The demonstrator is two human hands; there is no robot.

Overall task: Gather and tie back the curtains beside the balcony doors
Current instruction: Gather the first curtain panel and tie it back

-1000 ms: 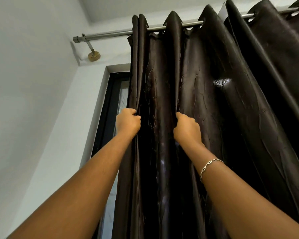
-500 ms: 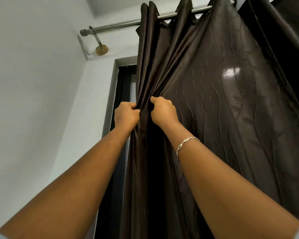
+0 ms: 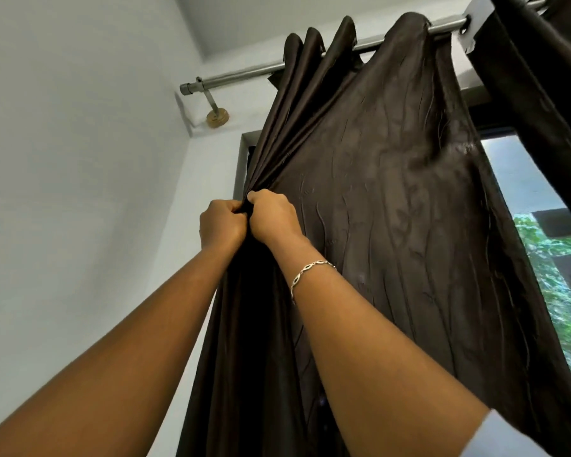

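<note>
A dark brown curtain (image 3: 393, 199) hangs by eyelets from a metal rod (image 3: 238, 75). Its left folds are bunched together at about head height. My left hand (image 3: 220, 222) grips that bunch from the left. My right hand (image 3: 272, 216), with a silver bracelet on the wrist, grips the same bunch from the right, and the two fists touch. The cloth fans out from the fists up to the rod and falls in a narrow column below them. A second dark curtain (image 3: 541, 94) hangs at the upper right.
A white wall (image 3: 80, 192) runs close along the left. The rod's bracket (image 3: 216, 117) is fixed near the corner. Right of the gathered curtain, the door glass (image 3: 548, 258) is uncovered and shows green trees. The dark door frame (image 3: 485, 97) crosses above it.
My right hand has pulled the curtain's folds leftward until it meets my left hand. The curtain has slid left along the rod, and glass now shows on the right.
</note>
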